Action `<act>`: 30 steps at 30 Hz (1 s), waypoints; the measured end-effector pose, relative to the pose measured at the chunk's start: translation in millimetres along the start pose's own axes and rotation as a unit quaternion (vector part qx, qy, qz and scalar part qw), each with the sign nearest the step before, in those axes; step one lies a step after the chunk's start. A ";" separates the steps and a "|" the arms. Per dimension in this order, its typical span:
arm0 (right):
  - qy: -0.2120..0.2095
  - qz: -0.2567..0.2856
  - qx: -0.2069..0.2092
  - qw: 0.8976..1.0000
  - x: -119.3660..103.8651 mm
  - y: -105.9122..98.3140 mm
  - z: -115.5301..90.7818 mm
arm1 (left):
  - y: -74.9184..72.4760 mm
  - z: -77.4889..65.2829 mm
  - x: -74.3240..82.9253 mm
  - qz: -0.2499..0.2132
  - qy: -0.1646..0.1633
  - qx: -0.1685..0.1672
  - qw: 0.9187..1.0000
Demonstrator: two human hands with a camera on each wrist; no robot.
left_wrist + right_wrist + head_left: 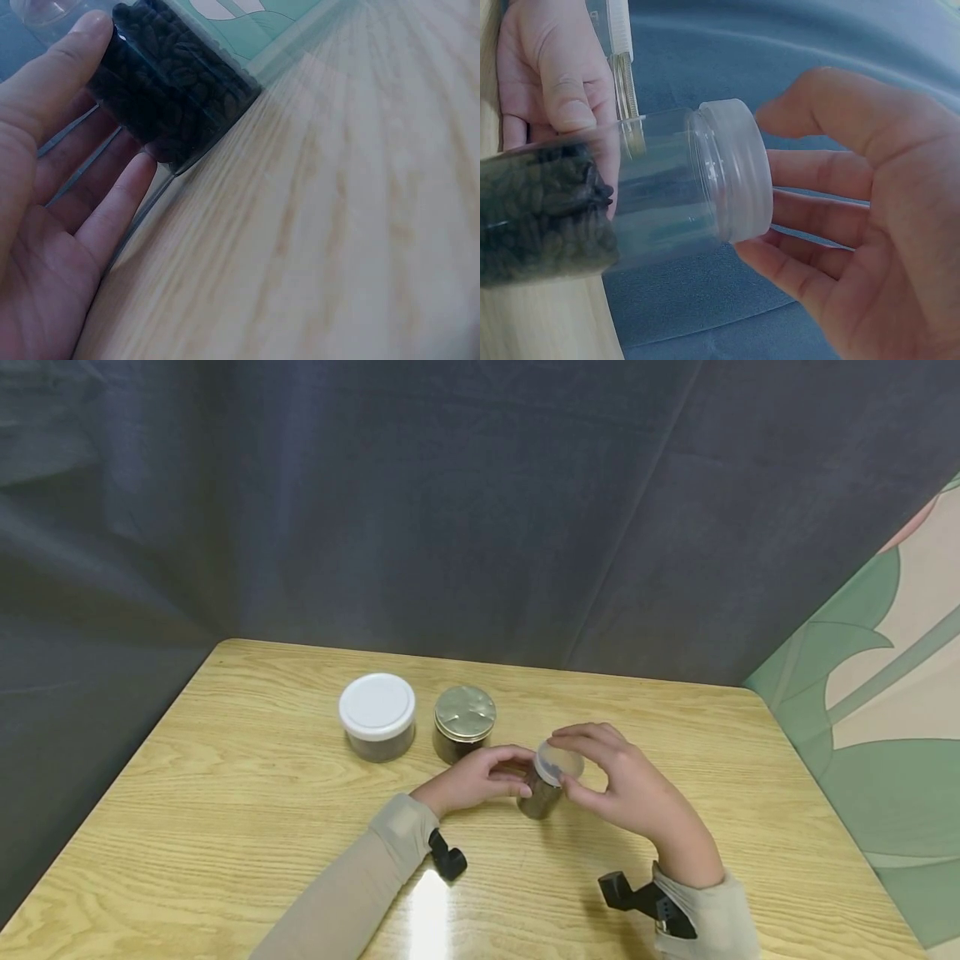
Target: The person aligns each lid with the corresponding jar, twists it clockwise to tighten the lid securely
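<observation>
A clear plastic jar (536,803), part full of dark seed-like or bean-like pieces, stands upright on the table. My left hand (480,779) holds its side, thumb on the near face and fingers behind. Around the jar's translucent white lid (742,169) curve the fingers and thumb of my right hand (630,787). The lid sits on the jar's mouth; whether it is screwed tight cannot be told. In the left wrist view the dark pieces (180,82) fill the lower part of the jar, and its top is cut off.
Behind my left hand stands a dark jar with a gold lid (465,714). Left of that is a wider tub with a white lid (377,706). The wooden table (247,810) ends at a dark curtain (450,510) behind and a leaf-patterned cloth (885,760) on the right.
</observation>
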State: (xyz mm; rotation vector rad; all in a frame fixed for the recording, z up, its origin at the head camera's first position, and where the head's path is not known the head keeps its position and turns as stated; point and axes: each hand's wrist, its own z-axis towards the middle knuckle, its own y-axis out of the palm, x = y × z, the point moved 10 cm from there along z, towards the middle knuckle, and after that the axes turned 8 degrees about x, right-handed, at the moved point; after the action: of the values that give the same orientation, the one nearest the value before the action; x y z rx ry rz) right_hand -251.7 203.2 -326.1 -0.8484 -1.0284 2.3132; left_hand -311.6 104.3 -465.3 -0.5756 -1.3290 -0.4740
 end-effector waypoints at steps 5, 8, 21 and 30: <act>0.002 -0.004 0.007 1.000 -0.5 -1.4 1.0 | -0.2 -0.2 0.3 0.005 -0.001 0.003 1.000; 0.001 -0.002 0.016 1.000 -1.1 -3.1 1.9 | -0.1 -0.4 0.0 0.006 -0.003 0.003 1.000; 0.015 -0.020 0.044 0.999 1.2 -5.0 4.1 | -0.3 -0.1 -0.3 0.003 0.000 0.007 1.000; -0.004 -0.012 0.026 1.000 -3.2 -6.9 1.8 | -1.1 -0.7 -1.4 0.007 -0.005 0.009 1.000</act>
State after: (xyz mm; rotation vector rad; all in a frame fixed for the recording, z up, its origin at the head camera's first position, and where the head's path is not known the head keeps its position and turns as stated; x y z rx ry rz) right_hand -249.7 204.5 -318.7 -0.8044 -0.9720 2.3149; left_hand -312.0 103.1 -466.6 -0.5725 -1.3360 -0.4491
